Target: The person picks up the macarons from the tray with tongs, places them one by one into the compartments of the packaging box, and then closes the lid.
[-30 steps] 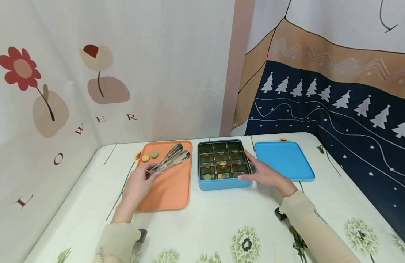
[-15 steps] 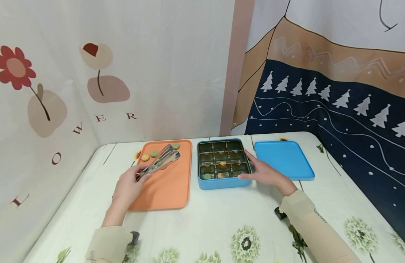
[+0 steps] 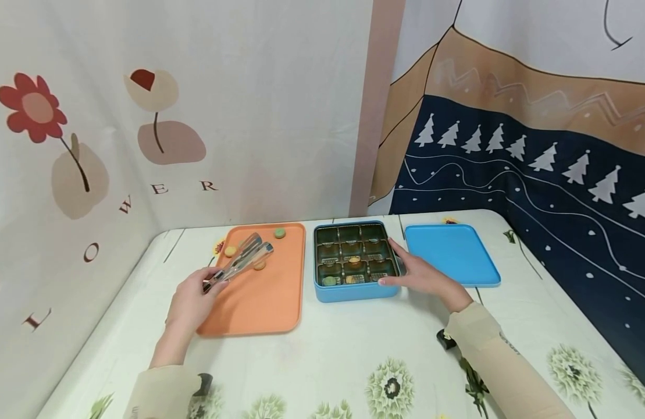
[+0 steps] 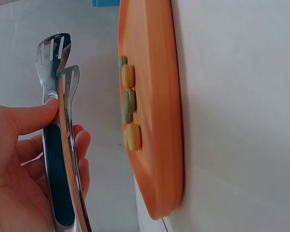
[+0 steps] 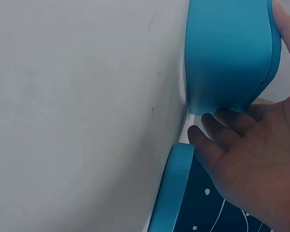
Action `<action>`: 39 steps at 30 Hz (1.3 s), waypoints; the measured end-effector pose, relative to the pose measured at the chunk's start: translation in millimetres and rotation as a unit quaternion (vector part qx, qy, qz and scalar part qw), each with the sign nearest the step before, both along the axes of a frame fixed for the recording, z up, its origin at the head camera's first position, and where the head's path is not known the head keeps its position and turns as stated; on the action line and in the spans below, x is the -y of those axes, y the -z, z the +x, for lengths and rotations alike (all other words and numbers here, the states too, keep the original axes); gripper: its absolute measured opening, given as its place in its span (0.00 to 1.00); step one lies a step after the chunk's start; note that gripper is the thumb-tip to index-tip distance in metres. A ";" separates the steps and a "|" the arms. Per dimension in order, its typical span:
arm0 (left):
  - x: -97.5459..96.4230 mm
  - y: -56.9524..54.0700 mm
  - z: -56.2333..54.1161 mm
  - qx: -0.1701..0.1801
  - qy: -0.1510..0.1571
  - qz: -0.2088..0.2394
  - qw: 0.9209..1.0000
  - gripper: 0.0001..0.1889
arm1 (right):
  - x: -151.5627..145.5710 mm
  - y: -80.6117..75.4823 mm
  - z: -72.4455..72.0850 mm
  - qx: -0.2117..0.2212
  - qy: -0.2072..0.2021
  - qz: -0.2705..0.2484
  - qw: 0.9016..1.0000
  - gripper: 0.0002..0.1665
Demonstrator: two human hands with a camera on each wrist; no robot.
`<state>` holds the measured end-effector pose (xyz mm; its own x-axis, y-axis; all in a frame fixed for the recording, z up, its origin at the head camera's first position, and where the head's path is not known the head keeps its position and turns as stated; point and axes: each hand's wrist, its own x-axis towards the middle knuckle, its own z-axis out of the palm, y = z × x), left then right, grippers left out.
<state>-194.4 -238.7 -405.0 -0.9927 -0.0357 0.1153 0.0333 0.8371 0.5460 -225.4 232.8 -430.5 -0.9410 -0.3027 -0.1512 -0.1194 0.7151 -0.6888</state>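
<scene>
In my left hand (image 3: pixel 191 297) I grip metal tongs (image 3: pixel 241 262), their slotted ends apart with nothing between them, above the orange tray (image 3: pixel 259 308). Small macarons lie on that tray: a yellow one (image 3: pixel 230 251), a green one (image 3: pixel 279 233) and an orange-yellow one (image 3: pixel 259 265). The tongs overlap another green one in the head view. My right hand (image 3: pixel 421 273) rests against the right side of the blue box (image 3: pixel 353 294), fingers extended along its wall and thumb at the front rim. The box has a divided insert with a green macaron (image 3: pixel 329 281) and two orange-yellow ones (image 3: pixel 355 259).
A flat blue lid (image 3: pixel 453 253) lies right of the box, close to my right hand. The table carries a flower-print cloth (image 3: pixel 322 361). Printed curtains (image 3: pixel 280 128) hang along the back and sides.
My left hand has moved left with the tongs, uncovering the green macaron at the tray's back and the orange-yellow one. My right hand and the box have stayed put.
</scene>
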 end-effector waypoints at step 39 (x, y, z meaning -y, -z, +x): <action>59.5 23.0 4.3 0.076 -0.055 -0.038 0.995 0.24 | 0.4 -1.7 2.0 0.001 0.001 -0.003 1.000 0.68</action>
<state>-190.1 -298.1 -428.0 -0.9894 -0.1423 -0.0302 -0.1395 0.8698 0.4732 -223.4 232.5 -428.8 -0.9414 -0.3012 -0.1518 -0.1159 0.7117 -0.6928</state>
